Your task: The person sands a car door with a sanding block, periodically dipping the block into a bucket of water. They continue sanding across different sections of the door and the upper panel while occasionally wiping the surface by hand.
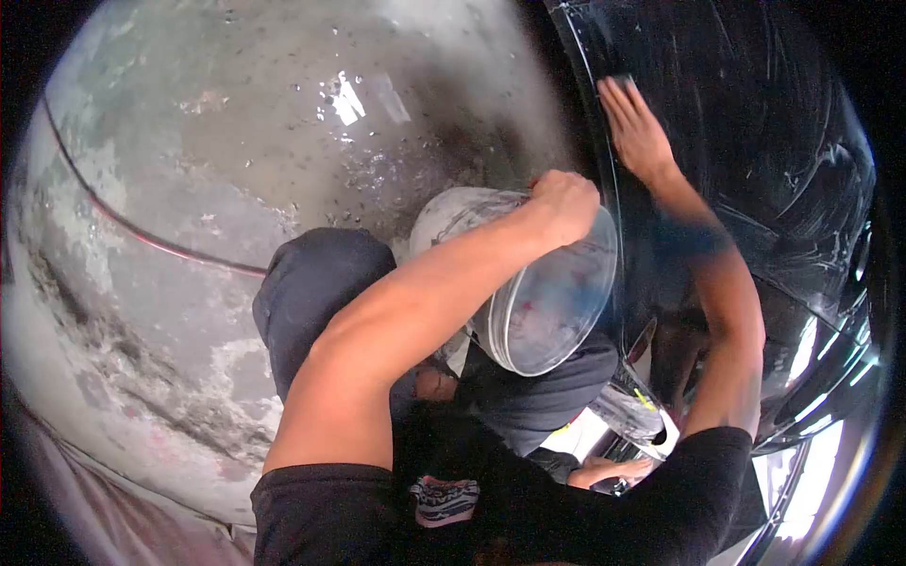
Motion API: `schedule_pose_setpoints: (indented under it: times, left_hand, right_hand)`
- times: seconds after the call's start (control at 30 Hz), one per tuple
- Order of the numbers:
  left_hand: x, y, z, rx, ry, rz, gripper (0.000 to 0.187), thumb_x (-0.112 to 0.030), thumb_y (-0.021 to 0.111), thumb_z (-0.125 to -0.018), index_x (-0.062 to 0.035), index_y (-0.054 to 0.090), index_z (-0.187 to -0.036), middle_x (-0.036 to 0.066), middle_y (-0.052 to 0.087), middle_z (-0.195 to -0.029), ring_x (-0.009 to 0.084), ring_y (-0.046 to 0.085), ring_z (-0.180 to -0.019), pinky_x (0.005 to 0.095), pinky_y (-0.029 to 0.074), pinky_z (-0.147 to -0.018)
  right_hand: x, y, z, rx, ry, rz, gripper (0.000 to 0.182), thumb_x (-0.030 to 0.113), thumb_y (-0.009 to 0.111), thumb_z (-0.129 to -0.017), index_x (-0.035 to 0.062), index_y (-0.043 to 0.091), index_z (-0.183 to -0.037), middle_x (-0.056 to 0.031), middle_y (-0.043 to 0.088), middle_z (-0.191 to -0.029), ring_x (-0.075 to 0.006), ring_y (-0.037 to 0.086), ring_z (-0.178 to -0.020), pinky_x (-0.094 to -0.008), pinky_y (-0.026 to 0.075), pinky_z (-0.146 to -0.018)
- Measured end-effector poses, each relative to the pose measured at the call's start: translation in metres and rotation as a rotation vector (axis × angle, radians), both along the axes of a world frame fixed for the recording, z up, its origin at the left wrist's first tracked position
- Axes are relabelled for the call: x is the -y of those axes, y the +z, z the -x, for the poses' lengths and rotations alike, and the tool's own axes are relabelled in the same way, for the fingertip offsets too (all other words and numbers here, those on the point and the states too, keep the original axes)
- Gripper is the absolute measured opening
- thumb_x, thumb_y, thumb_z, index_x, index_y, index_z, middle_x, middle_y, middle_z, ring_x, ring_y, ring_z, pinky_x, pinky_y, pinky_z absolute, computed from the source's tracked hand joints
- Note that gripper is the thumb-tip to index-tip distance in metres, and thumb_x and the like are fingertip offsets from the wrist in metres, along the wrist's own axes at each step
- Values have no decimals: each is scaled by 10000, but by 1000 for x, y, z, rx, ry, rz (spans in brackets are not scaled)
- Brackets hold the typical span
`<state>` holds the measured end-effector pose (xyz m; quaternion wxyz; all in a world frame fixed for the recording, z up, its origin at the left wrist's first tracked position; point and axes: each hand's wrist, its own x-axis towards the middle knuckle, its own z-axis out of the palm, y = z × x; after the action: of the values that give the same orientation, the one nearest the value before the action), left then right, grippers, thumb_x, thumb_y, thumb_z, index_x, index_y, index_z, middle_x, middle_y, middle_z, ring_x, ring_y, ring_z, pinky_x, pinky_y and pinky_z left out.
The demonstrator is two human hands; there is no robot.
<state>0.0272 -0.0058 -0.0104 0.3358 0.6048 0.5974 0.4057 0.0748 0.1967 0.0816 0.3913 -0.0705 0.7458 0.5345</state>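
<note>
A whitish, stained bucket [462, 209] lies tilted across my knees, its round open mouth facing the lower right. My left hand [566, 206] is closed on the bucket's upper rim. Flat on a shiny black car panel [746, 151], near its edge, rests my right hand [637, 127] with the fingers stretched out. Streaks and smears mark the panel around it. The bucket's inside looks cloudy, and its contents are hard to make out.
A wet concrete floor [217, 311] with puddles spreads to the left. A thin reddish hose [142, 231] curves across it. Crumpled sheeting [113, 500] lies at the lower left. Below the bucket, a bare foot [612, 472] shows near a shiny car part.
</note>
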Motion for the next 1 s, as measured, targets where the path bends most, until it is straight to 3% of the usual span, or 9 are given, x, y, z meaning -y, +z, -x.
schedule_pose_setpoints:
  times: [0.1, 0.27, 0.37, 0.53, 0.73, 0.83, 0.87, 0.93, 1.0]
  left_hand:
    - [-1, 0, 13, -29, -1, 16, 184, -132, 651, -865, -38, 803, -908, 205, 796, -994, 371, 783, -956, 474, 631, -827]
    - [1, 6, 17, 3, -46, 32, 186, -128, 654, -855, -39, 806, -916, 200, 797, -999, 365, 784, -956, 468, 632, -823]
    - [-2, -2, 8, -3, -33, 8, 190, -131, 659, -856, -36, 808, -926, 196, 799, -977, 363, 786, -947, 469, 632, -822]
    - [-2, -2, 12, -28, -37, 15, 191, -122, 659, -860, -37, 809, -943, 202, 796, -972, 370, 784, -938, 472, 633, -823]
    - [1, 9, 21, 38, -64, 95, 218, -127, 653, -868, -32, 801, -996, 219, 792, -1034, 375, 778, -998, 475, 625, -863]
    - [-5, 0, 11, 31, -36, 38, 215, -128, 645, -876, -29, 808, -975, 228, 791, -1027, 372, 780, -1002, 480, 625, -871]
    - [-5, 2, 9, 32, -43, 37, 215, -128, 645, -876, -29, 808, -975, 228, 791, -1027, 372, 780, -1002, 480, 625, -871]
    - [-1, 5, 18, 5, -36, 74, 213, -129, 640, -882, -25, 812, -953, 237, 788, -1031, 369, 780, -1010, 482, 625, -873]
    - [-2, 4, 32, 4, -67, 68, 218, -127, 640, -881, -19, 811, -962, 241, 786, -1045, 369, 779, -1021, 483, 624, -876]
  right_hand:
    - [-9, -24, 85, -133, 42, -122, 659, 325, 470, -1043, -21, 442, -1603, -134, 258, -1770, -294, 168, -1651, -502, 97, -1351]
    - [22, -17, -2, 123, -123, -115, 640, 340, 436, -1068, -33, 459, -1588, -145, 231, -1776, -310, 151, -1655, -504, 79, -1354]
    - [-4, -22, -32, 7, 30, 2, 627, 368, 447, -1060, 12, 512, -1573, -133, 268, -1768, -303, 166, -1653, -524, 67, -1351]
    - [-19, -50, 93, -206, 54, -117, 609, 345, 451, -1053, -12, 544, -1539, -154, 318, -1745, -309, 188, -1647, -523, 84, -1349]
    - [10, -23, -35, 13, -12, -34, 609, 356, 449, -1055, -4, 553, -1535, -155, 294, -1755, -338, 178, -1647, -525, 61, -1349]
    - [-4, -13, 17, 9, -4, 41, 607, 341, 455, -1049, -15, 552, -1532, -132, 323, -1747, -326, 183, -1646, -525, 65, -1350]
    - [-2, -14, 53, -135, 39, -27, 646, 301, 492, -1019, -28, 480, -1575, -124, 306, -1752, -287, 187, -1647, -507, 80, -1354]
    - [-11, -28, 116, -268, 100, -104, 631, 287, 496, -1004, -45, 515, -1540, -132, 333, -1739, -292, 229, -1632, -519, 110, -1348]
    - [-19, -37, 116, -299, 87, -60, 626, 291, 479, -1011, -55, 526, -1530, -146, 335, -1737, -289, 231, -1633, -503, 128, -1345]
